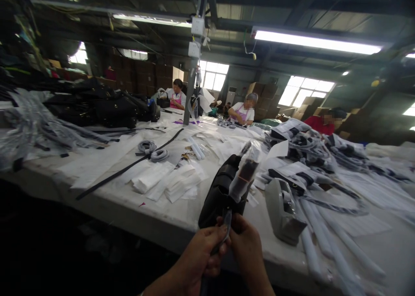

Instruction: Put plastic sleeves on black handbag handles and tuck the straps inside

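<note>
At the table's front edge my left hand pinches a dark strap, which looks partly covered in clear plastic. My right hand is closed on the same strap, close beside the left; its fingertips are partly hidden. Just beyond both hands a black handbag rests on the table. A white, see-through wrapping covers a part standing up at the bag's right side. The strap's lower end hangs below my left hand, in shadow.
Right of the bag stands a grey tape dispenser, with long wrapped tubes beside it. Leftward lie folded white sheets, a coiled strap and a long black strap. Black bags are heaped far left. Several people work across the table.
</note>
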`<state>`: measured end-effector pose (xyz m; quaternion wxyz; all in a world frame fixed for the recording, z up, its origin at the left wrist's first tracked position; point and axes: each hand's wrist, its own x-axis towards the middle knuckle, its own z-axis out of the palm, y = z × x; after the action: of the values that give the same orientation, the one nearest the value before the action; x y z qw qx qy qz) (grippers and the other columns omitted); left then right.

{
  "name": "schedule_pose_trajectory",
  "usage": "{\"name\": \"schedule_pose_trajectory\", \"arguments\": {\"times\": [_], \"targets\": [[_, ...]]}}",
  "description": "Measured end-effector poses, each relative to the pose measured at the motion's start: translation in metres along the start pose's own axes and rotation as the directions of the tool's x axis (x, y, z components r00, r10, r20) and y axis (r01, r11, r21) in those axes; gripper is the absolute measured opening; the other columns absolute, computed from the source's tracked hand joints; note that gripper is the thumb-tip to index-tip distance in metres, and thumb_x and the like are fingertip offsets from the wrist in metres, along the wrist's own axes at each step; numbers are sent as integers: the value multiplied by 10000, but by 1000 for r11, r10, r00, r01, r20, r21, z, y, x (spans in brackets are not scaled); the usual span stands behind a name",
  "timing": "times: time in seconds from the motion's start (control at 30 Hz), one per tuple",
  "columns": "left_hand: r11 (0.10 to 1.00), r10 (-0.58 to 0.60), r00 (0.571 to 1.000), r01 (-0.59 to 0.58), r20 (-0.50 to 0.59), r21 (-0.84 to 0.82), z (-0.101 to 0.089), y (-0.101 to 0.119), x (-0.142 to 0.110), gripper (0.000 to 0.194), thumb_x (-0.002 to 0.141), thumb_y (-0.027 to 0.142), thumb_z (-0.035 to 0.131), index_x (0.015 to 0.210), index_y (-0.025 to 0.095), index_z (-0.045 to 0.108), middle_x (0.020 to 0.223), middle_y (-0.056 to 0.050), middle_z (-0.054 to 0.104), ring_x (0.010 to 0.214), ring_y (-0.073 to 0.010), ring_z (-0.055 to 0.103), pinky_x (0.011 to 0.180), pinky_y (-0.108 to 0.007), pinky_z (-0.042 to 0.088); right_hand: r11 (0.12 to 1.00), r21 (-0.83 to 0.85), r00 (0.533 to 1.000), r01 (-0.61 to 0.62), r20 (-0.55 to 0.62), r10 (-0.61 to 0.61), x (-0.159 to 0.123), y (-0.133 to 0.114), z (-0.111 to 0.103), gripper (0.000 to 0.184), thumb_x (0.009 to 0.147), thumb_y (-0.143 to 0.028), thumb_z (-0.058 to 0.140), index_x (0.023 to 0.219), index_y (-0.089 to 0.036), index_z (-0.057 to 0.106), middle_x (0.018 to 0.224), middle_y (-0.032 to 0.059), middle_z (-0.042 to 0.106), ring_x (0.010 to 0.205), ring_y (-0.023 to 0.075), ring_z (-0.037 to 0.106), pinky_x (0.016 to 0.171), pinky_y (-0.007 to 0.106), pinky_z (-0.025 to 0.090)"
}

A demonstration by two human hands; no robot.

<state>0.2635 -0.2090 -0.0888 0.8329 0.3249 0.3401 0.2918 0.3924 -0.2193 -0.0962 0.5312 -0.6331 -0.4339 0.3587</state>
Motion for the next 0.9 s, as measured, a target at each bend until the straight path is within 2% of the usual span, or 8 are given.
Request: {"name": "schedule_pose_trajectory", "arguments": {"times": [0.1, 0.27, 0.43, 0.6, 0.7, 0.8, 0.87, 0.9], "targets": [[999, 45, 999, -45, -24, -14, -1, 1, -1, 447, 722, 569, 708, 741, 144, 571, 580, 75, 455, 371, 7, 197, 365, -164, 81, 989, 113, 988, -93, 132, 78, -2, 4, -6, 437, 667, -583, 759, 710, -152, 707, 479, -32, 508, 435, 97, 419, 430, 209, 326], [986, 6, 1000, -2, 25, -169, -2, 0, -1, 452, 674, 530, 785, 743, 134, 577, 572, 76, 467, 365, 16, 217, 348, -143, 87, 859, 383, 912, -340, 356, 202, -12, 6, -11, 568, 774, -667, 653, 962, -137, 730, 477, -76, 352, 419, 37, 190, 383, 156, 136], [822, -51, 964, 190, 263, -537, -13, -5, 3, 279, 784, 310, 772, 775, 100, 589, 555, 90, 414, 361, 33, 202, 327, -86, 92, 684, 504, 789, -527, 588, 175, -6, 2, -8, 624, 777, -613, 694, 1167, -126, 699, 450, -112, 309, 402, 21, 44, 351, 130, 99], [785, -40, 949, 222, 312, -578, -18, -11, 5, 244, 843, 296, 721, 816, 87, 596, 549, 88, 409, 350, 33, 183, 328, -83, 106, 663, 468, 735, -585, 651, 189, 5, 9, 0, 626, 709, -628, 736, 1099, -138, 734, 385, -134, 277, 371, 15, -11, 334, 136, 99], [893, 11, 982, 75, 188, -444, -15, -10, 2, 330, 793, 408, 748, 809, 116, 596, 533, 83, 437, 352, 19, 190, 335, -112, 94, 774, 409, 797, -483, 572, 194, 3, 17, 2, 642, 727, -707, 662, 1111, -197, 730, 391, -73, 434, 318, 32, 175, 350, 156, 206], [977, 80, 994, -63, 77, -202, -12, -7, -1, 416, 767, 540, 710, 748, 148, 574, 492, 76, 458, 335, -6, 222, 330, -151, 95, 963, 92, 889, -254, 414, 195, -6, 20, -11, 676, 737, -775, 575, 1057, -202, 737, 507, 24, 623, 332, 111, 430, 353, 219, 306], [988, 124, 992, -120, 36, -96, -11, -6, -3, 427, 774, 574, 675, 740, 162, 567, 471, 80, 452, 325, -17, 217, 332, -168, 95, 973, -229, 982, 15, 184, 29, -12, 16, -28, 548, 780, -700, 600, 972, -210, 755, 552, 48, 670, 397, 176, 557, 400, 266, 409], [987, 147, 989, -146, 18, -64, -10, -6, -3, 424, 784, 579, 656, 749, 165, 571, 470, 82, 452, 326, -19, 208, 335, -173, 94, 908, -383, 985, 173, 87, -151, -14, 11, -36, 430, 822, -610, 616, 955, -227, 758, 622, 59, 708, 481, 206, 627, 471, 282, 474]]}}
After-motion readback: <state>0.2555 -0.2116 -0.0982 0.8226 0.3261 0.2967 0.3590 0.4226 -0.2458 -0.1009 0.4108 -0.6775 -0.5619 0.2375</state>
